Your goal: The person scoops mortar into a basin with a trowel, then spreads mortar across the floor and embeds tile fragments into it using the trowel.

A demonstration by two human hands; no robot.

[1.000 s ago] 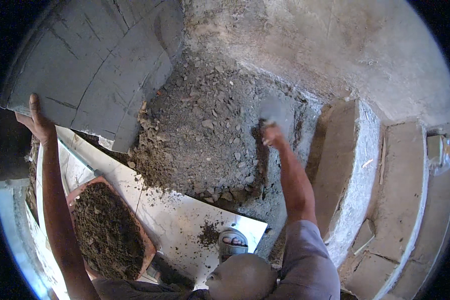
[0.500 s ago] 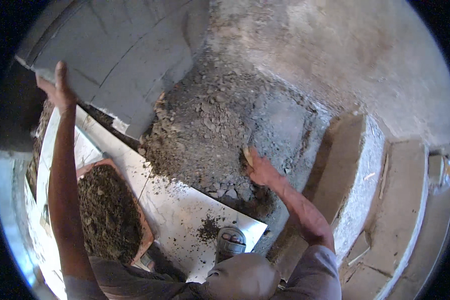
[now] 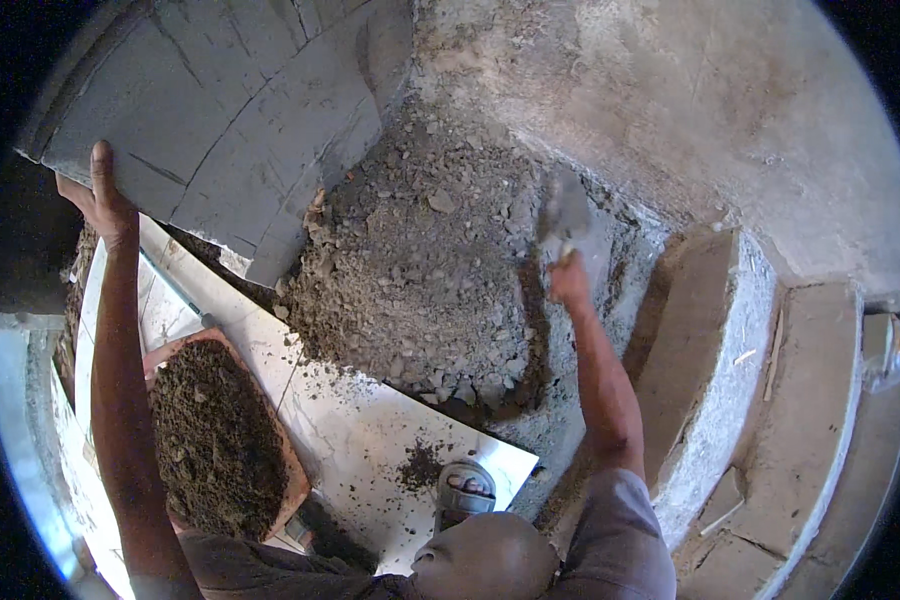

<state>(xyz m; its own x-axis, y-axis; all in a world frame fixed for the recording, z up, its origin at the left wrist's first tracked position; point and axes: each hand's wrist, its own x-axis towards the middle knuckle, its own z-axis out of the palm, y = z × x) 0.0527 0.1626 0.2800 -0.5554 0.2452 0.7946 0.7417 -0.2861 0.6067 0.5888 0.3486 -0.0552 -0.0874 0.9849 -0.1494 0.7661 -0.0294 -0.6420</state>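
My left hand [image 3: 103, 205] grips the edge of a grey, scored slab [image 3: 230, 110] at upper left, thumb on top and fingers curled round the edge. My right hand [image 3: 570, 275] is closed on the pale handle of a trowel [image 3: 565, 205], whose blurred blade lies over the right side of a bed of rubble and dry grit [image 3: 425, 280]. Below the rubble a white marble-look tile surface [image 3: 335, 445] carries scattered dirt and my sandalled foot [image 3: 465, 480].
A reddish pan [image 3: 290, 470] heaped with dark soil sits at lower left beside a thin green bar [image 3: 170, 280]. Curved bare steps [image 3: 800, 390] run down the right side. A rough plastered wall [image 3: 690, 100] rises at upper right, and a transparent bag [image 3: 885, 365] lies at the far right.
My right hand with the trowel swept down and left over the rubble, then moved back up and right. My left hand stayed on the slab's edge, while the view shifted slightly.
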